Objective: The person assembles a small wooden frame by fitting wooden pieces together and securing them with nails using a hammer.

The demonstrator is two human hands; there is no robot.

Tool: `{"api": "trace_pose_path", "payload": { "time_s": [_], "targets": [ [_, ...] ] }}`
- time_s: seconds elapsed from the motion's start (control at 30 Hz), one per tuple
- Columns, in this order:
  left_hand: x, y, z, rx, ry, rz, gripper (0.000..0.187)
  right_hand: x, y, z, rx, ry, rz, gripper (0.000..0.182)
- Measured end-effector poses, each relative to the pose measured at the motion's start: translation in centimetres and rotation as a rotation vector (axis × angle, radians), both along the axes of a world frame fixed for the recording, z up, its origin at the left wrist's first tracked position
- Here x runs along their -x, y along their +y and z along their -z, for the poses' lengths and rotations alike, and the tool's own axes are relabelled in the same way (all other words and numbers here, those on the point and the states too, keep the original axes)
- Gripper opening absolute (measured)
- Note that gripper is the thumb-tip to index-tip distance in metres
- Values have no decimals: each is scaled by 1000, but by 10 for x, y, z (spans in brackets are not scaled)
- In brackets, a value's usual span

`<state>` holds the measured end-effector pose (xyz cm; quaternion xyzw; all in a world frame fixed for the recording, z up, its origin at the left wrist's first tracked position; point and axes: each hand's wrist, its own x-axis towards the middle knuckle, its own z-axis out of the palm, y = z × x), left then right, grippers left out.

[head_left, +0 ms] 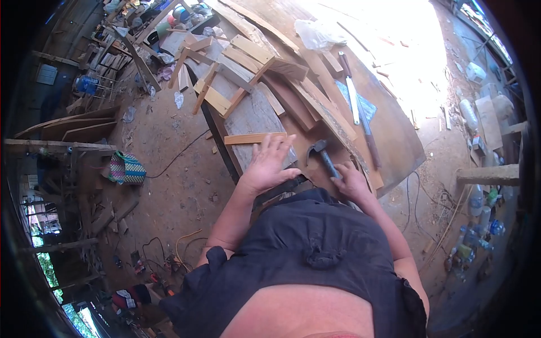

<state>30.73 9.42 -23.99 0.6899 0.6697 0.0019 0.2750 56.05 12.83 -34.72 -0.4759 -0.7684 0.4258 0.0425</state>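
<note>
Nearest body, right hand (350,181) closed around handle of hammer (322,155), head pointing away. Just left of it, left hand (269,163) spread flat, fingers wide, pressing grey board (255,115). Beyond grip: wood strip (248,138), saw (352,98). Farthest: plastic bag (315,35), contents unclear.

No text, label, brand, number or sign can be read anywhere here.
</note>
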Motion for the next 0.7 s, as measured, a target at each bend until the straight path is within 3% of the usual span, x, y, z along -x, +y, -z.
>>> {"api": "trace_pose_path", "payload": {
  "time_s": [0.07,0.13,0.23,0.37,0.47,0.7],
  "targets": [
    [24,-3,42,-4,58,-86,92,0,13,-17,-151,132,95,33],
    [39,-2,66,-4,116,-170,95,-1,31,-24,-463,84,235,32],
    [56,0,86,3,264,-331,101,-1,53,-10,-587,-95,167,37],
    [73,-2,105,51,197,-374,107,8,52,14,-388,-188,214,48],
    [80,-4,118,37,199,-348,110,7,53,35,-314,-110,290,47],
    [82,-6,121,35,150,-318,109,8,53,20,-286,17,336,45]
  ]
}}
